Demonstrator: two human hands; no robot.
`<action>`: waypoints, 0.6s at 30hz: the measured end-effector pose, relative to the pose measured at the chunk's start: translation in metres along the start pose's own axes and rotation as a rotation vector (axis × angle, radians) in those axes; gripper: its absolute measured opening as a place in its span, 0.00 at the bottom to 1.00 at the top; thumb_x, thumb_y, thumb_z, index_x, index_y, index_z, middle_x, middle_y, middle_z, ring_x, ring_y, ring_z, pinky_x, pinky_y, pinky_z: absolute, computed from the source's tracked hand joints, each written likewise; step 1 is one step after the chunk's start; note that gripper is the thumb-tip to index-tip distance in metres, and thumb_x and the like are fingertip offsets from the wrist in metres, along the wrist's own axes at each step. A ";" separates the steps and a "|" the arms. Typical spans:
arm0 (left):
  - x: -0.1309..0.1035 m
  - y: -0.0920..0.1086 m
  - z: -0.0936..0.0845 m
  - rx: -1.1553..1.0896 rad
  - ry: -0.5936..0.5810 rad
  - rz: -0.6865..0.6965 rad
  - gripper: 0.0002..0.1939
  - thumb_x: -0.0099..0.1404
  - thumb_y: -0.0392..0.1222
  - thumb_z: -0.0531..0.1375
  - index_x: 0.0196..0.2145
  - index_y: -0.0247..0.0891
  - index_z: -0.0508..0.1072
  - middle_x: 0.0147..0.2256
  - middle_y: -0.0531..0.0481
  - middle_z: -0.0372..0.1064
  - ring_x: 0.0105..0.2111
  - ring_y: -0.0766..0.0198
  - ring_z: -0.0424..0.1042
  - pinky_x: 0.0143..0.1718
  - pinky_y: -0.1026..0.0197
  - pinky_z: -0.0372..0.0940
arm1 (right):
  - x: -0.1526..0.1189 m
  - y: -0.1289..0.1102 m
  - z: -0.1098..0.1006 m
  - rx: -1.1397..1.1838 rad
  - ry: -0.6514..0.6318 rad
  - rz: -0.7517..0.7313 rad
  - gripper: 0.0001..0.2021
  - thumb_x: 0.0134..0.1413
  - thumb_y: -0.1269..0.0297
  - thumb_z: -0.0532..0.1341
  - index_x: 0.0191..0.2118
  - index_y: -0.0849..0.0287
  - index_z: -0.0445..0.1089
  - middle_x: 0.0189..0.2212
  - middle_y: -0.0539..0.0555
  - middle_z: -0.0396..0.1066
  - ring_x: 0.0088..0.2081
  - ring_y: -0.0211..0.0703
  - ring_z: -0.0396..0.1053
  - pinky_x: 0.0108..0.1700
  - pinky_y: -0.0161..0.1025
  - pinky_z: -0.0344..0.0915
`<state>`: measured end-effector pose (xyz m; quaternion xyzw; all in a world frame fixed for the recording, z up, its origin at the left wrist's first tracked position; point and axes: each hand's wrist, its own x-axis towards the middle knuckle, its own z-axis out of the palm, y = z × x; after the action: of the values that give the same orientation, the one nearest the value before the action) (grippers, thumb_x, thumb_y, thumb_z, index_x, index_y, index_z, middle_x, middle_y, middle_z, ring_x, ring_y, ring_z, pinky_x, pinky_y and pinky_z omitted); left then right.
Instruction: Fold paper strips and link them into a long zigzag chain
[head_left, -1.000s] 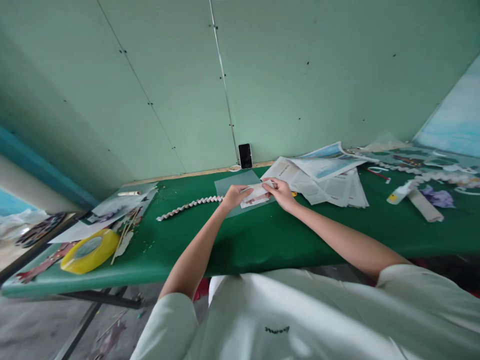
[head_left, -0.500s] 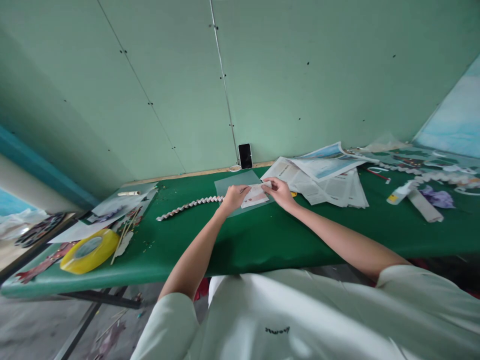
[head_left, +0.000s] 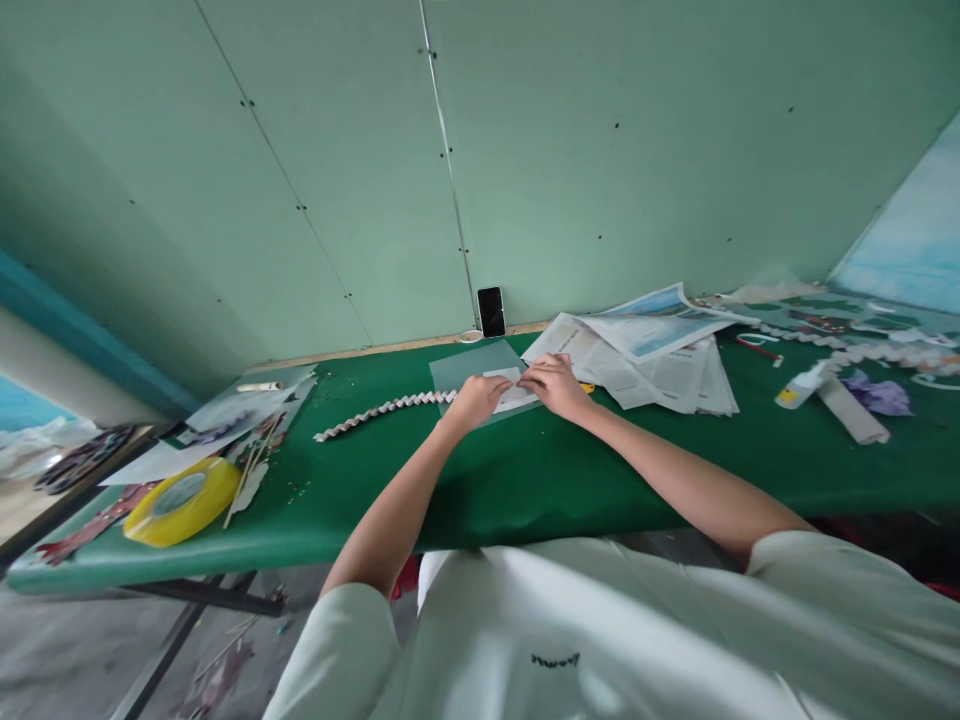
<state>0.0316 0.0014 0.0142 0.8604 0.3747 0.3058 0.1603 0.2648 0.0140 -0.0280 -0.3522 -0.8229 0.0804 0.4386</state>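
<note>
Both my hands meet over a small white paper (head_left: 511,403) near the middle of the green table. My left hand (head_left: 480,400) is closed, its thumb and fingers pinched at the paper. From the other side my right hand (head_left: 556,385) pinches too, its fingertips almost touching the left ones. My fingers hide part of the paper. Beneath lies a translucent sheet (head_left: 444,368). A zigzag folded strip (head_left: 382,408) runs left from beside my left hand.
A phone (head_left: 491,312) leans on the green wall. Printed sheets (head_left: 660,375) lie right, with a yellow object (head_left: 587,387) at their edge. Farther right are a glue bottle (head_left: 801,388), a pale roll (head_left: 853,412) and purple tissue (head_left: 879,393). Yellow tape (head_left: 182,502) and sticks (head_left: 251,465) lie left.
My hands have drawn closer together over the paper. The right one has turned more palm down, and the pinkish marks seen on the paper before are now covered or turned away.
</note>
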 end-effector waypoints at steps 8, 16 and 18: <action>0.006 -0.013 -0.014 0.048 0.107 -0.106 0.19 0.73 0.43 0.57 0.26 0.37 0.77 0.21 0.50 0.66 0.23 0.64 0.56 0.31 0.62 0.54 | 0.002 0.019 -0.021 0.107 0.162 0.146 0.17 0.68 0.47 0.61 0.34 0.51 0.79 0.34 0.58 0.79 0.43 0.60 0.70 0.54 0.56 0.62; 0.007 -0.012 -0.015 -0.037 0.085 -0.093 0.23 0.74 0.51 0.55 0.24 0.36 0.73 0.20 0.54 0.59 0.25 0.66 0.55 0.29 0.63 0.52 | 0.000 -0.007 -0.015 0.524 0.069 0.385 0.21 0.58 0.42 0.70 0.48 0.52 0.77 0.33 0.53 0.78 0.36 0.52 0.74 0.38 0.42 0.68; 0.007 -0.011 -0.018 -0.069 0.049 -0.100 0.25 0.73 0.54 0.55 0.24 0.36 0.73 0.20 0.53 0.60 0.24 0.66 0.57 0.28 0.64 0.54 | 0.002 -0.009 -0.014 0.560 0.019 0.380 0.20 0.56 0.41 0.70 0.38 0.54 0.79 0.28 0.53 0.76 0.32 0.50 0.73 0.35 0.42 0.68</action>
<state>0.0173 0.0148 0.0248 0.8269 0.4101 0.3311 0.1958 0.2702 0.0067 -0.0142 -0.3658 -0.6845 0.3803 0.5030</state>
